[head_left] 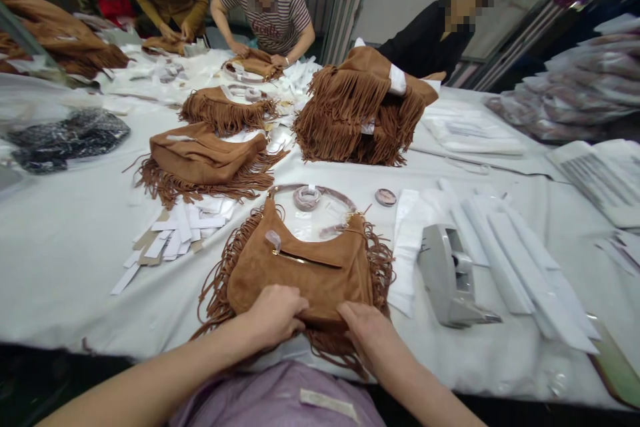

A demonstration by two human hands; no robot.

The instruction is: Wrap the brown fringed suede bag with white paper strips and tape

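A brown suede shoulder bag (pixel 310 283) with long fringe on both sides lies in front of me, its zip pocket facing up. My left hand (pixel 277 313) is closed on the bag's lower edge, left of centre. At the lower right edge, my right hand (pixel 367 333) has its thumb on top of the suede; its other fingers are mostly hidden. The strap (pixel 340 195) arches away from me at the far side of the bag. Inside that arch sits a coiled strap (pixel 307 197) wrapped in clear film. A small piece of film hangs at the zip pull.
A grey tape dispenser (pixel 445 277) and white paper strips (pixel 510 260) lie to the right. Paper tags (pixel 173 237) are scattered left. Fringed bags (pixel 205 157) and a bag stack (pixel 360 107) stand beyond. Several co-workers work across the table; wrapped bags are piled far right.
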